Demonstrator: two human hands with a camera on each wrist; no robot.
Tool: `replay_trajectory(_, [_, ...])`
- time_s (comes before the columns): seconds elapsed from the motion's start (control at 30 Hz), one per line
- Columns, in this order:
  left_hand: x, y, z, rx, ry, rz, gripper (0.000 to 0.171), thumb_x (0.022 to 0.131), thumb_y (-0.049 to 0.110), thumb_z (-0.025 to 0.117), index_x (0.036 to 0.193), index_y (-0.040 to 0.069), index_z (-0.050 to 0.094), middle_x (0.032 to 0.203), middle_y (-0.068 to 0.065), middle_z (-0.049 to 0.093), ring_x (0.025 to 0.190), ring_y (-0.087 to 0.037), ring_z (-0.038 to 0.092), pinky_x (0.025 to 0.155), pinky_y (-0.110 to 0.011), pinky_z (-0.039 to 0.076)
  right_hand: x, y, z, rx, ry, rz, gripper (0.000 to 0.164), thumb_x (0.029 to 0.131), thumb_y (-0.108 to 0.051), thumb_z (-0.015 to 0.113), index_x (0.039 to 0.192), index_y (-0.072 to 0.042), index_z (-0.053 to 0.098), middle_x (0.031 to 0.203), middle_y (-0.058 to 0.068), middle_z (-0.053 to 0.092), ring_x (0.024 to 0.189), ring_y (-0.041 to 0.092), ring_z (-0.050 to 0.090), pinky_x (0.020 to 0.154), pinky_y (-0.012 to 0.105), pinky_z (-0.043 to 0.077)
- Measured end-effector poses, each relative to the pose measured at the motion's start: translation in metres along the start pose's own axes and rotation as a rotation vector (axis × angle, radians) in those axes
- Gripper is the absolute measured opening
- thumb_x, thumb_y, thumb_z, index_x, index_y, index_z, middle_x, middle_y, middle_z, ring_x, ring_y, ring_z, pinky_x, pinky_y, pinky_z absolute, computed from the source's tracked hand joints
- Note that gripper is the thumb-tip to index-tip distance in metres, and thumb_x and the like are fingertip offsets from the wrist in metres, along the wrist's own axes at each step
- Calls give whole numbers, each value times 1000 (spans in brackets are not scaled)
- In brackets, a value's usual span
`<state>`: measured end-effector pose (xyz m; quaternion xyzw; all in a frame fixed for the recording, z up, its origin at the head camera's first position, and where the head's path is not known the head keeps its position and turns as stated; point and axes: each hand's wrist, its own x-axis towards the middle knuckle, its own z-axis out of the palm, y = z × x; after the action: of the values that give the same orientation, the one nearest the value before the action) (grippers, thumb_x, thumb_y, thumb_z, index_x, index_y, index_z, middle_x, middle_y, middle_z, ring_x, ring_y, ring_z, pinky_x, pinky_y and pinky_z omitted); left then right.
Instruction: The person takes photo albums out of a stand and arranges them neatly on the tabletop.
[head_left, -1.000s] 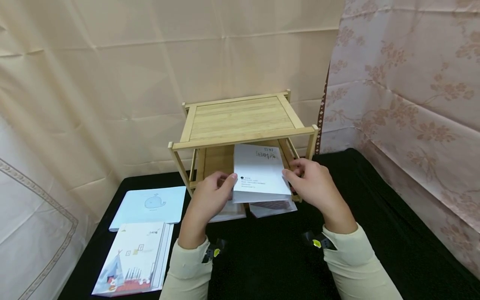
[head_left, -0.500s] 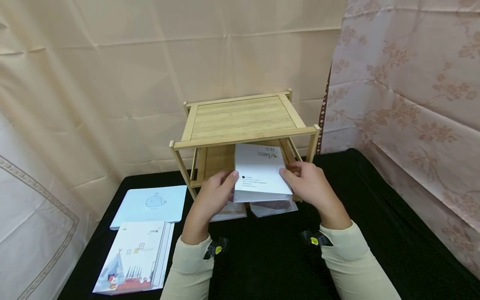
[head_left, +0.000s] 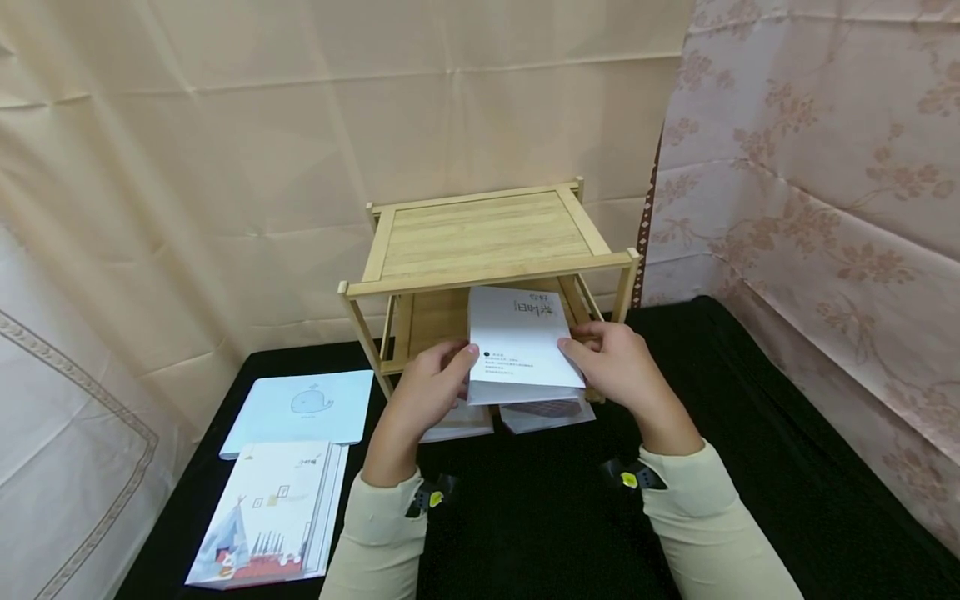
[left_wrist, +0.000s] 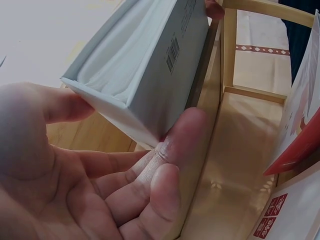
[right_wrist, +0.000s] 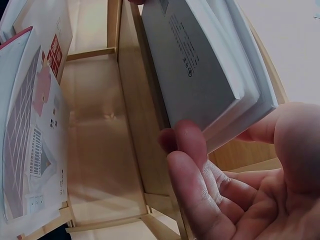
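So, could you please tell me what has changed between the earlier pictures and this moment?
Very little: compared with a second ago, the right hand has shifted slightly leftwards, its thumb now a little farther over the edge of the white book. Nothing was visibly let go. The left hand still holds the opposite edge; the book, wooden shelf, whale-cover book and tent-cover book stayed put.

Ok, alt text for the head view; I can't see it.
The left hand and right hand grip a white book at the front of a wooden rack, below its top panel. On the black cloth at left, a tent-cover book lies nearer than a whale-cover book.
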<state>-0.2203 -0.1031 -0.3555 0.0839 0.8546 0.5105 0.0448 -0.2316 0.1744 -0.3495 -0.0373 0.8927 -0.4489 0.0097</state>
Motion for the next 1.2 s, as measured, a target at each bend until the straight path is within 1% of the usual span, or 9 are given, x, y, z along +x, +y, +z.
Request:
replay_trajectory(0.13, [-1, 1, -1, 2, -5, 9, 64, 104, 55, 50, 150, 12, 52, 118, -15, 70, 86, -25, 70, 72, -34, 59, -1, -1, -1, 7, -5, -1, 60, 102, -39, 63, 143, 3, 55, 116, 23, 74, 84, 21, 74, 67, 29, 61])
replay_trajectory(0.37, [-5, 3, -4, 26, -21, 24, 64, 104, 55, 51, 150, 11, 52, 123, -15, 70, 82, -22, 71, 71, -35, 60, -1, 1, 0, 0, -17, -4, 59, 101, -38, 64, 142, 3, 56, 102, 18, 76, 71, 18, 71, 62, 31, 59])
replay_trajectory(0.53, [-7, 3, -6, 49, -32, 14, 63, 103, 55, 53, 149, 11, 53, 119, -13, 71, 80, -20, 71, 72, -34, 59, -1, 2, 0, 16, -38, -5, 58, 101, -35, 65, 142, 4, 55, 104, 18, 76, 71, 18, 72, 63, 36, 62])
replay_trajectory(0.63, [-9, 4, -7, 66, -37, 12, 62, 103, 54, 53, 148, 11, 54, 117, -11, 72, 80, -19, 71, 73, -34, 58, -1, 2, 0, 27, -48, -12, 57, 101, -34, 66, 141, 5, 55, 105, 18, 77, 71, 18, 73, 64, 35, 62])
replay_trajectory(0.7, [-10, 4, -8, 67, -43, 21, 60, 104, 53, 53, 147, 11, 55, 120, -12, 71, 81, -19, 71, 73, -33, 58, -2, 1, 0, 39, -57, -8, 57, 101, -34, 66, 141, 5, 56, 105, 18, 77, 71, 18, 73, 63, 34, 62])
replay_trajectory(0.83, [-12, 4, -12, 44, -57, 31, 59, 104, 50, 55, 146, 9, 56, 125, -14, 70, 80, -19, 71, 73, -33, 58, -3, -2, 1, 56, -74, 0, 55, 101, -32, 67, 139, 5, 57, 102, 16, 77, 71, 18, 73, 63, 34, 62])
replay_trajectory(0.97, [-14, 2, -13, 9, -59, 21, 58, 103, 48, 59, 146, 9, 55, 126, -15, 70, 80, -21, 71, 74, -36, 60, -3, -4, 2, 59, -92, 7, 54, 100, -32, 69, 138, 4, 58, 101, 15, 77, 70, 18, 73, 64, 34, 63])
replay_trajectory(1.1, [-15, 0, -11, -37, -62, 13, 59, 101, 46, 63, 145, 8, 55, 119, -15, 70, 80, -22, 72, 77, -41, 63, -4, -4, 1, 53, -109, 23, 55, 99, -34, 70, 138, 2, 58, 102, 15, 76, 73, 19, 73, 69, 37, 64])
replay_trajectory(1.2, [-17, -1, -9, -67, -65, 7, 59, 100, 44, 65, 146, 7, 54, 113, -15, 69, 78, -22, 72, 75, -42, 64, -6, -2, 0, 44, -117, 22, 56, 99, -34, 70, 139, 2, 57, 103, 15, 75, 74, 19, 73, 71, 39, 64])
